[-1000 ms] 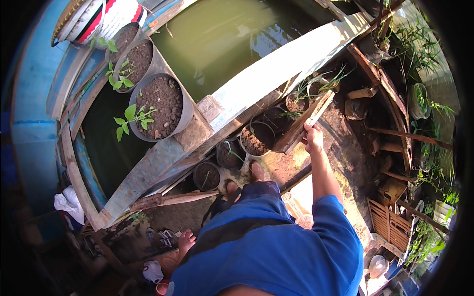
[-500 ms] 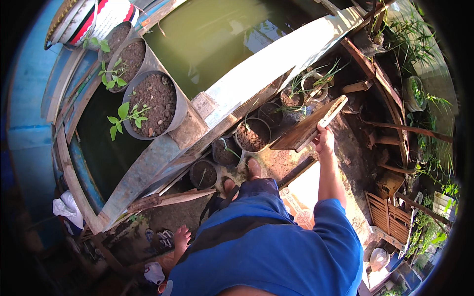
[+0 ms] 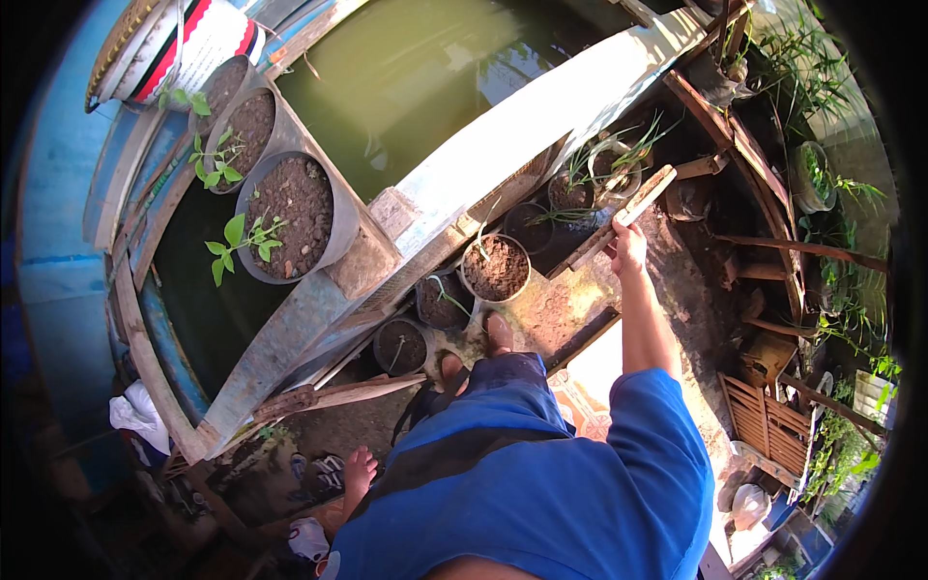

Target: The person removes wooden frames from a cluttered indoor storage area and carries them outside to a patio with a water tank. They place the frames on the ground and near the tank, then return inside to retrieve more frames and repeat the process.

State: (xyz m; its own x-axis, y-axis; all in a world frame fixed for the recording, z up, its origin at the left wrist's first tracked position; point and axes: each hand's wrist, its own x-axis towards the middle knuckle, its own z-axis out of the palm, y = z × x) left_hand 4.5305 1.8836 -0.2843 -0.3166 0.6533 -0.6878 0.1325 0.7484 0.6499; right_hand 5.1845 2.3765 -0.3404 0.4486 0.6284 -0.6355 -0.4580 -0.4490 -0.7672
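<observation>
Right hand (image 3: pixel 628 251) clamped on one wooden board (image 3: pixel 645 200). Left hand (image 3: pixel 360 470) low beside shirt (image 3: pixel 522 474); grip can't tell. Three soil-filled pots (image 3: pixel 345 220), upper left.

The board (image 3: pixel 644 199) is hiding some fingers of the right hand (image 3: pixel 628 251). The shirt (image 3: pixel 541 474) is covering most of the left arm, and the left hand (image 3: pixel 360 468) is appearing too small and shaded for its grip to be told. The view's upper edge is cutting off the pond (image 3: pixel 416 87) and bucket (image 3: pixel 208 48); shadow is blurring the footwear (image 3: pixel 327 472).
</observation>
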